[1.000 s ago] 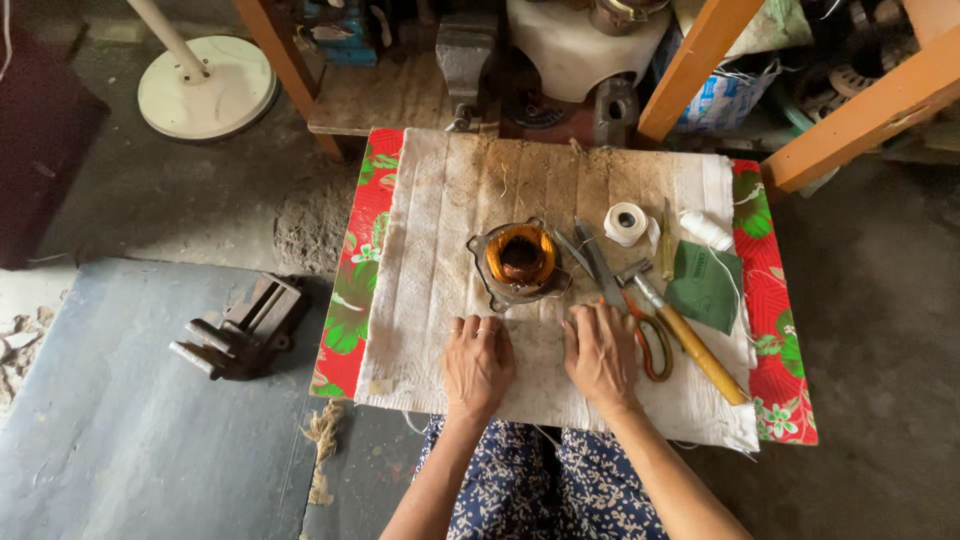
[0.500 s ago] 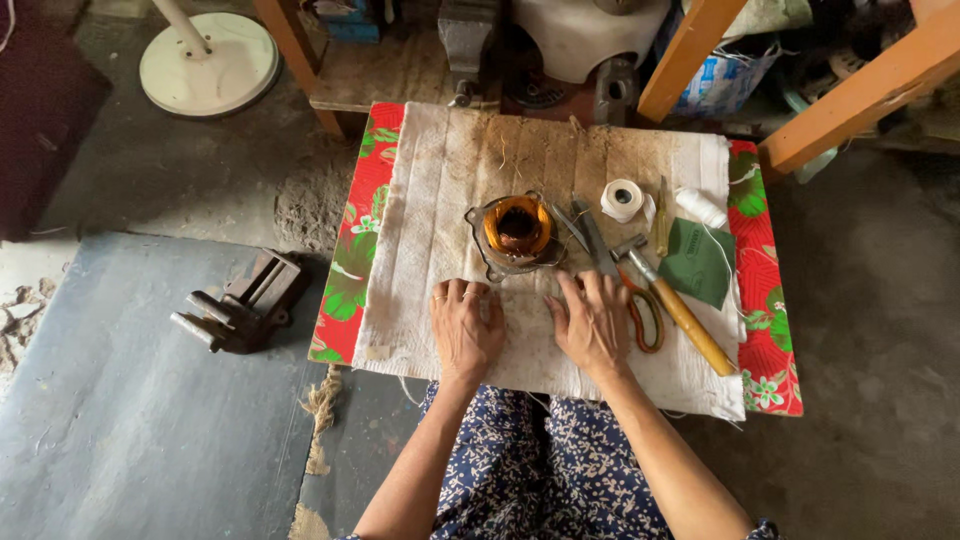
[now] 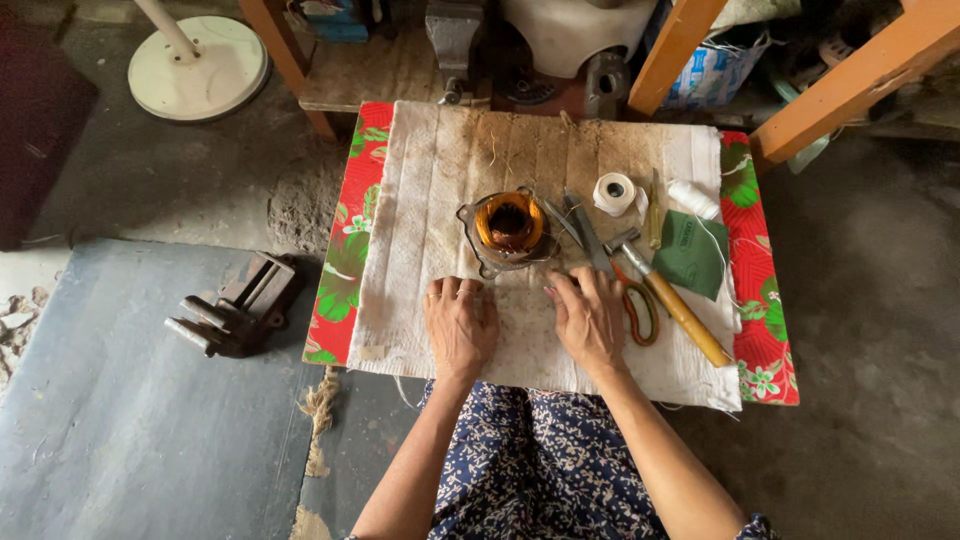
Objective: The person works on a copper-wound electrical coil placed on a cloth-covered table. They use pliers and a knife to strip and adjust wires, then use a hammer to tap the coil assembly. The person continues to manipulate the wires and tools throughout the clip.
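Head view: both hands lie flat and released on the stained white cloth (image 3: 420, 260), unmoved since a second ago, left hand (image 3: 459, 325) and right hand (image 3: 588, 318) just short of the copper-wound stator (image 3: 508, 228), untouched, so work idles.

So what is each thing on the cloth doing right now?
Left hand: flat on the cloth, empty.
Right hand: flat, empty, beside the scissors.
Copper coil: lying untouched.
Scissors: closed.
Hammer: lying flat.
Tape roll: lying flat.
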